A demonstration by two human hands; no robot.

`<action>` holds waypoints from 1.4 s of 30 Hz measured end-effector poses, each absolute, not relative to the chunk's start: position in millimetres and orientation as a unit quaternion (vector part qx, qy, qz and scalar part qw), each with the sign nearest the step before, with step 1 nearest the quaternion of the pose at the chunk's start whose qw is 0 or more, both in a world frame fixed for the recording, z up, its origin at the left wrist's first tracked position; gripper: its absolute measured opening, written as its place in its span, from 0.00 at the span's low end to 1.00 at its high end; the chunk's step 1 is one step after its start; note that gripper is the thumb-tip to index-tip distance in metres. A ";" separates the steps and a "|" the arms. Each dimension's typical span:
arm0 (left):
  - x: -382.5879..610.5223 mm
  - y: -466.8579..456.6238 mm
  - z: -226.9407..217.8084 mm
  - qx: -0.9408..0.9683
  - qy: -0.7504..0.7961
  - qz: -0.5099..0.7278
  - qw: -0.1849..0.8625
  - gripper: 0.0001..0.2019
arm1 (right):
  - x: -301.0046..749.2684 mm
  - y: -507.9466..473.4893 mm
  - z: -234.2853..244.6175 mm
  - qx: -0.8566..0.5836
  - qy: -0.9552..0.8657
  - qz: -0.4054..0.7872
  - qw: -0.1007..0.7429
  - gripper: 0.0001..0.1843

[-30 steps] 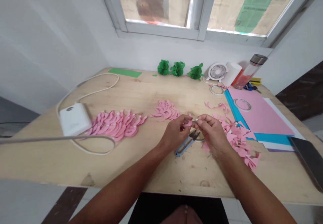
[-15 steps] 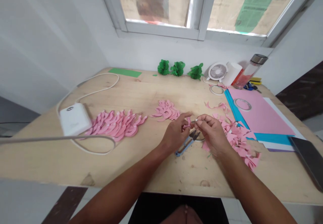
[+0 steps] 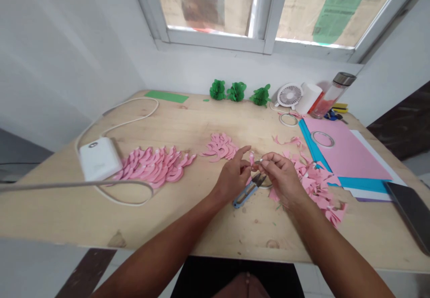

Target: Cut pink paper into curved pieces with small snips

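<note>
My left hand (image 3: 232,176) pinches a small pink paper piece (image 3: 251,158) between thumb and fingers, with the index finger raised. Close beside it, my right hand (image 3: 284,178) pinches a tiny white bit (image 3: 260,160) at its fingertips. Blue-handled thread snips (image 3: 247,192) lie on the wooden table (image 3: 255,231) just below my hands. A ring of tape (image 3: 265,183) is partly hidden behind my right hand. Pink paper scraps (image 3: 316,183) spread to the right, and curled pink paper cut-outs (image 3: 220,148) lie to the left, with a larger batch (image 3: 154,166) further left.
A white power adapter (image 3: 100,158) with looped cable sits at left. Along the back stand green paper balls (image 3: 237,91), a small white fan (image 3: 289,95) and a glass bottle (image 3: 331,95). Pink card (image 3: 342,150) lies on teal sheets at right, near a dark tablet (image 3: 411,213).
My left index finger has lifted away from the pink piece, which now stands more upright. My hands have come slightly closer together, and the table items have not moved.
</note>
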State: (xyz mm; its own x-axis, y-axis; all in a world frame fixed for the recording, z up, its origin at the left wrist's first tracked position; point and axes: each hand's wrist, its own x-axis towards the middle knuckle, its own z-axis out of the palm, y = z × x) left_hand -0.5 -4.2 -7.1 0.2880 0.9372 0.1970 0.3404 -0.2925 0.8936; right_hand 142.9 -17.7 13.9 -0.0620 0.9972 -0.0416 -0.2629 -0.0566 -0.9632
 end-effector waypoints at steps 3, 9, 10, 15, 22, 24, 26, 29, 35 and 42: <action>-0.4 -2.8 -10.0 0.688 0.452 0.394 0.409 0.19 | 142.9 -17.6 13.8 -0.427 -0.435 0.585 0.535 0.07; 1.2 -1.3 -14.9 0.653 0.435 0.412 0.463 0.10 | 144.4 -17.1 10.9 -0.419 -0.438 0.586 0.538 0.06; 1.4 -1.3 -15.3 0.651 0.432 0.415 0.466 0.09 | 144.5 -17.0 10.6 -0.419 -0.438 0.585 0.538 0.05; 1.5 -1.4 -15.5 0.646 0.424 0.414 0.481 0.08 | 144.4 -16.4 9.6 -0.425 -0.439 0.581 0.537 0.05; 2.1 -1.8 -13.2 0.642 0.420 0.416 0.488 0.08 | 144.7 -15.6 8.2 -0.439 -0.438 0.580 0.528 0.05; 2.4 -1.9 -13.2 0.637 0.419 0.419 0.492 0.07 | 144.6 -15.7 8.2 -0.443 -0.440 0.578 0.526 0.06; 2.5 -1.9 -13.0 0.632 0.419 0.421 0.497 0.07 | 144.5 -16.0 7.9 -0.444 -0.442 0.577 0.524 0.06; 2.6 -2.2 -11.6 0.622 0.413 0.423 0.513 0.07 | 144.7 -16.3 6.8 -0.442 -0.445 0.579 0.521 0.06; 4.0 -3.8 -7.2 0.600 0.414 0.421 0.540 0.05 | 145.2 -15.9 5.2 -0.446 -0.446 0.573 0.524 0.06; 3.5 -3.5 -10.4 0.614 0.407 0.419 0.531 0.07 | 144.9 -15.9 5.6 -0.458 -0.462 0.554 0.519 0.07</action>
State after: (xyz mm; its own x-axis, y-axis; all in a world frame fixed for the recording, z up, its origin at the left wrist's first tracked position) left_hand 3.5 -3.5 -10.4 0.3175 0.9446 0.0831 0.0548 -0.1058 0.9929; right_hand 144.9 -15.9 5.6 -0.0422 0.9987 -0.0277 -0.1516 -0.0338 -0.9879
